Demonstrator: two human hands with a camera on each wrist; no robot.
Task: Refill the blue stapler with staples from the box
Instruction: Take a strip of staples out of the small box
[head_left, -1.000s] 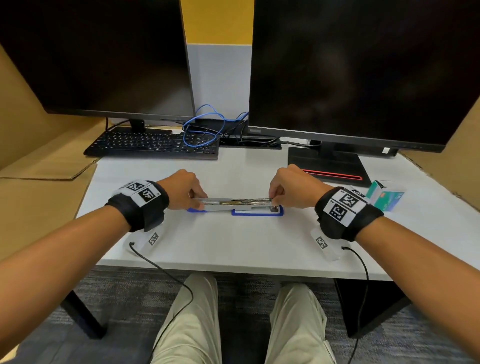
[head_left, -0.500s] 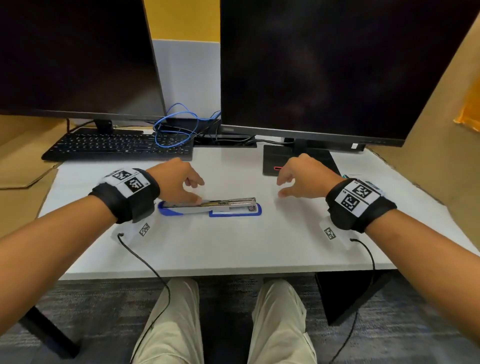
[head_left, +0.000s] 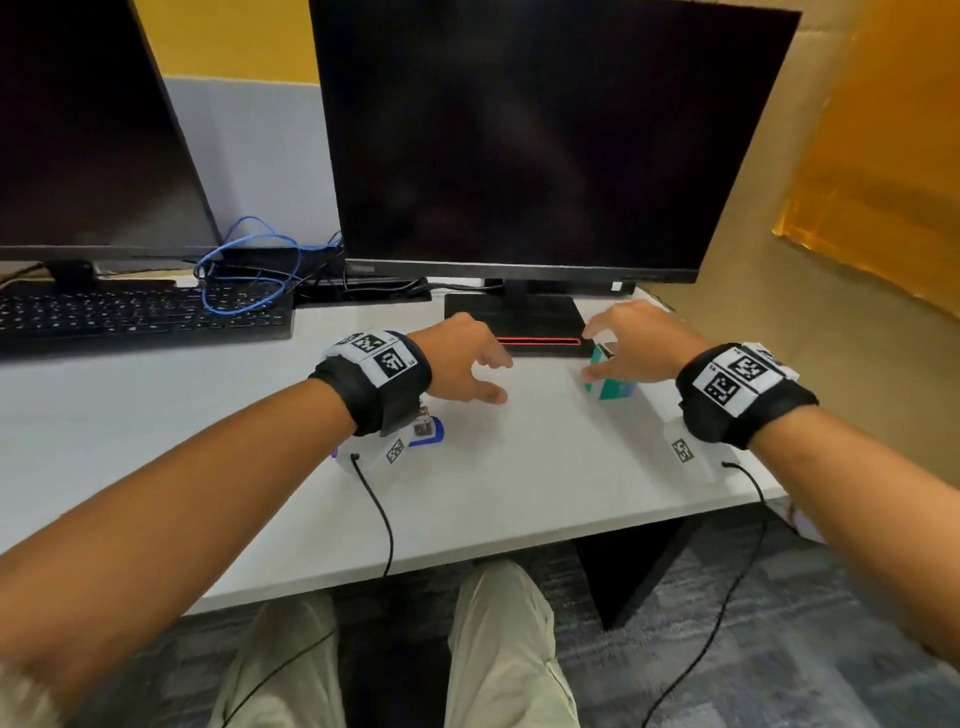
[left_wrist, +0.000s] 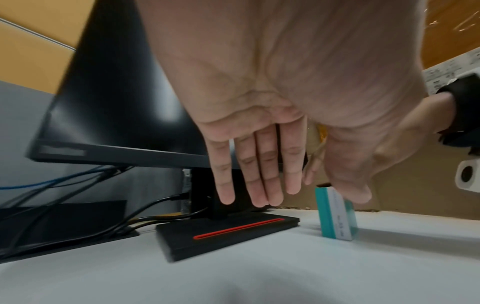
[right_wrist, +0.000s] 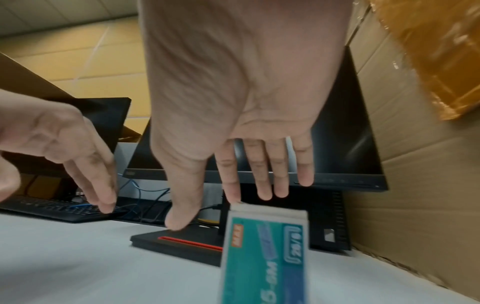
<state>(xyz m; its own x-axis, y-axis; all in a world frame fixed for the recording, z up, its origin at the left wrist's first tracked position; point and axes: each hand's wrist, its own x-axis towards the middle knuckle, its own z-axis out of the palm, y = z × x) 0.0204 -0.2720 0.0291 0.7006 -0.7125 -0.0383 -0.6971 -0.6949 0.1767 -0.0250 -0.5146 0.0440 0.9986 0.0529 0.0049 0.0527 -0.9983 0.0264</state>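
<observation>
The blue stapler (head_left: 429, 432) lies on the white desk (head_left: 519, 499), mostly hidden under my left wrist; only its right end shows. The teal staple box (head_left: 609, 387) stands on edge near the monitor foot, also seen in the left wrist view (left_wrist: 335, 218) and close up in the right wrist view (right_wrist: 265, 257). My right hand (head_left: 597, 353) hovers over the box with fingers spread and straight (right_wrist: 223, 205); whether a fingertip touches it I cannot tell. My left hand (head_left: 493, 379) is open and empty, left of the box (left_wrist: 309, 197).
Two dark monitors stand at the back; the right one's black foot (head_left: 514, 325) with a red stripe is just behind my hands. A black keyboard (head_left: 140, 314) and blue cable (head_left: 249, 270) lie at the back left. Cardboard walls (head_left: 810, 260) close in the right side.
Both hands left the stapler and moved right toward the staple box. My left wrist now covers most of the stapler, and my right hand has reached the box.
</observation>
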